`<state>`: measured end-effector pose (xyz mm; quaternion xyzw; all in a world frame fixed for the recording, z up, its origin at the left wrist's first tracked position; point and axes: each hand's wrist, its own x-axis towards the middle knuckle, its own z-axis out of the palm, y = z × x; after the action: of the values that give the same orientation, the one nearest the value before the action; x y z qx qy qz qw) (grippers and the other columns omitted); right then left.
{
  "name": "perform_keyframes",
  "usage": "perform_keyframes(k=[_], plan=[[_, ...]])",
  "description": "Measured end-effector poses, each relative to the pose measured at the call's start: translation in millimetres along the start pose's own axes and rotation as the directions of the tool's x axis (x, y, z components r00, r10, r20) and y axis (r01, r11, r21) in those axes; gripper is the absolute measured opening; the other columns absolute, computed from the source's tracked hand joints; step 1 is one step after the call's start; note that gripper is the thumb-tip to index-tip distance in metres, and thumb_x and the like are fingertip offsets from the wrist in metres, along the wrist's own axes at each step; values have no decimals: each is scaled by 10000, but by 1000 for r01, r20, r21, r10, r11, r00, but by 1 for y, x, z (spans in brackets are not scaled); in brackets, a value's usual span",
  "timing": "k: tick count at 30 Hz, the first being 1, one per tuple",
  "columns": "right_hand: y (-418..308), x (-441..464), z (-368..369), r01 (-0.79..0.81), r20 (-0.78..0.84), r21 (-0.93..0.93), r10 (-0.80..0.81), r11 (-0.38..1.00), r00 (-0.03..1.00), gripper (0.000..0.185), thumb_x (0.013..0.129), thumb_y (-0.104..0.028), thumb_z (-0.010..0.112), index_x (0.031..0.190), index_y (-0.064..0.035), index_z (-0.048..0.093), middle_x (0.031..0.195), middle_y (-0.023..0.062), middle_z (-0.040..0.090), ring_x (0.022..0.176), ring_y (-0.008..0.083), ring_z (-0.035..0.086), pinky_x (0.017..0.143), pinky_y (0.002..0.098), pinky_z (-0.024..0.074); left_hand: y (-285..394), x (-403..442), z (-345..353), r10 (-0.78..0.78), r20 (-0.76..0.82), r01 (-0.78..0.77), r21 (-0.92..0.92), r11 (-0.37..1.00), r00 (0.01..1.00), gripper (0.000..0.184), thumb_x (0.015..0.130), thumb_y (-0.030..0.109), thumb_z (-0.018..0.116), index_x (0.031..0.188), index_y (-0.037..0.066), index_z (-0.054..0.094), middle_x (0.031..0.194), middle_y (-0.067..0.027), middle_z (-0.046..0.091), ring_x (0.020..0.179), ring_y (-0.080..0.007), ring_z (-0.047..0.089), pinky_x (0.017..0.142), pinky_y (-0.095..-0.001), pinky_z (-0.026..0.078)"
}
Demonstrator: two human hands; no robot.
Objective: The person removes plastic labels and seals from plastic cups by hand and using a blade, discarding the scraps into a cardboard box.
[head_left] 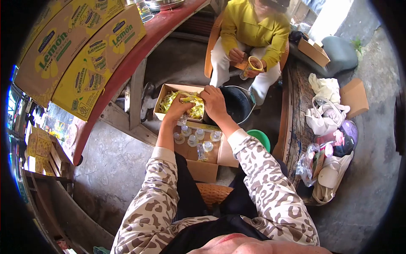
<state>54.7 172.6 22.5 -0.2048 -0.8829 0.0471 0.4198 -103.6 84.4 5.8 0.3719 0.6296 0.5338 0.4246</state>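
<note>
My left hand [179, 108] is closed over a box of yellow strips [165, 111], fingers around a yellow printed strip [191, 99]. A clear plastic piece [182, 120] shows just beneath this hand; I cannot tell whether it is held. My right hand [215, 102] meets the strip from the other side, its fingertips pinched at the strip's right end. Nearer to me, an open cardboard box [185, 149] contains several clear plastic cups [192, 140], mostly standing, and one cup [202, 152] lies on its side.
A black bucket [232, 103] and green basin [259, 139] stand to the right. Across from me a seated person [253, 29] holds a clear cup [253, 67]. Lemon drink cartons [101, 63] line the red-edged table [127, 70]. Bags [327, 116] lie on the right bench.
</note>
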Motion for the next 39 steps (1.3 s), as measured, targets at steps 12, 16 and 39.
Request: perform_keyframes(k=[12, 16, 39], plan=[[31, 19, 62, -465, 238, 360, 403, 809, 884, 73, 780, -48, 701, 832, -5, 674, 843, 131, 586, 840, 328, 610, 723, 396, 483, -24, 40, -27, -58, -42, 50, -169, 984, 997, 583, 726, 196, 763, 1235, 11, 548, 918, -32, 660, 754, -119, 603, 639, -263, 477], [32, 23, 56, -234, 141, 203, 208, 951, 968, 57, 791, -64, 690, 803, -20, 657, 835, 110, 584, 833, 328, 607, 720, 417, 477, -44, 54, -30, -42, -21, 38, -161, 986, 999, 525, 738, 201, 753, 1201, 20, 584, 981, -53, 663, 828, -143, 614, 706, -282, 489], [74, 8, 74, -766, 685, 643, 472, -32, 555, 412, 817, -2, 687, 1219, 60, 622, 915, 39, 673, 754, 90, 603, 698, 211, 480, -44, 59, -21, 94, 25, -96, 127, 987, 995, 651, 668, 122, 859, 1243, 10, 575, 1156, -92, 658, 1068, -202, 622, 948, -319, 477]])
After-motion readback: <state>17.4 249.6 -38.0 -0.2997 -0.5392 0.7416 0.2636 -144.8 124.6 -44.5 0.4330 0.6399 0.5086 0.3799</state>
